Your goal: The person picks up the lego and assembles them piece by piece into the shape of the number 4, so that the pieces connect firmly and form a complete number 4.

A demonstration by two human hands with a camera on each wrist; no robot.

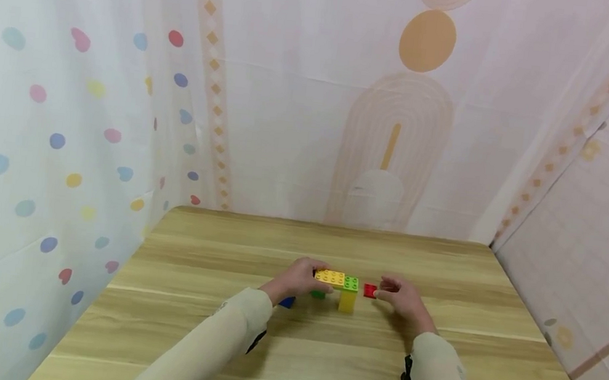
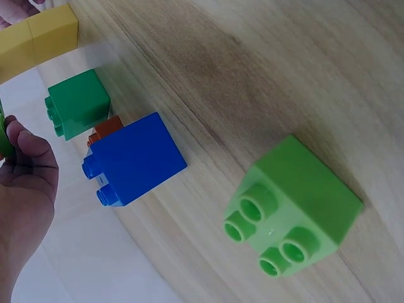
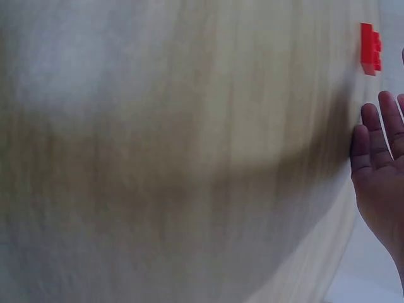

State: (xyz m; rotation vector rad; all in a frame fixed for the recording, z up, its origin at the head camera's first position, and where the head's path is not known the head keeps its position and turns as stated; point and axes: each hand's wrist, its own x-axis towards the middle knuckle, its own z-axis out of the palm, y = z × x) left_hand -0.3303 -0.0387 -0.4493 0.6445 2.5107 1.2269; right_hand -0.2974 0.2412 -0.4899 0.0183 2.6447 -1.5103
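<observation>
My left hand point(image 1: 302, 278) grips a built piece of toy building bricks, its thumb along the near side and fingers at the back. On top of the piece lie a yellow brick point(image 1: 330, 277) and a light green brick point(image 1: 351, 283), with a yellow column point(image 1: 346, 301) under the green end. In the left wrist view, the hand point(image 2: 28, 183) has something green at its fingers, cut off by the frame edge. My right hand point(image 1: 403, 299) is beside a small red brick point(image 1: 370, 290), fingers extended; the right wrist view shows the red brick point(image 3: 368, 49) beyond the fingertips.
Around the left hand on the wooden table point(image 1: 185, 314) stand a blue brick point(image 2: 139, 161), a dark green brick point(image 2: 82, 104), an orange brick point(image 2: 108, 128) partly hidden behind the blue one, and a light green brick point(image 2: 306, 196). Patterned curtains point(image 1: 289, 120) hang behind the table.
</observation>
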